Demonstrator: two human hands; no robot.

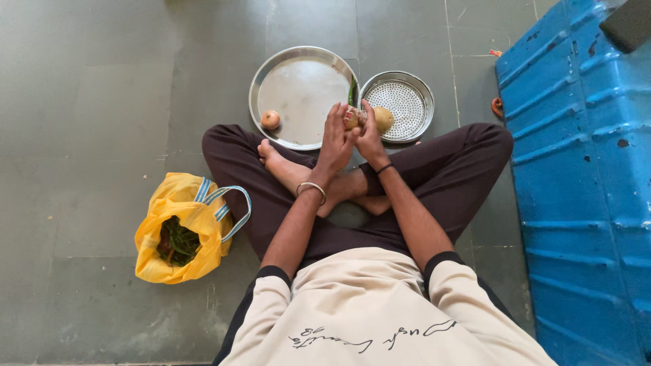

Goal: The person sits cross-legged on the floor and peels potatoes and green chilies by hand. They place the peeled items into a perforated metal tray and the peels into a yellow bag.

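— That big blue ribbed plastic barrel point(583, 183) lies close by the right knee; a shifted leg could knock it.

— The round steel plate point(298, 88) worries me more. It sits just past the bare feet, with a small reddish onion point(270, 119) loose on its edge that might roll off.

— And the perforated steel strainer point(400, 102) beside it holds a pale potato point(384, 118).

— Both hands meet above the gap between the two: left hand point(337, 139) and right hand point(369, 135) pinch a small reddish-brown vegetable point(350, 120). If the fingers slip, it drops to the floor.

— The yellow cloth bag of greens point(180, 230) sits well apart.
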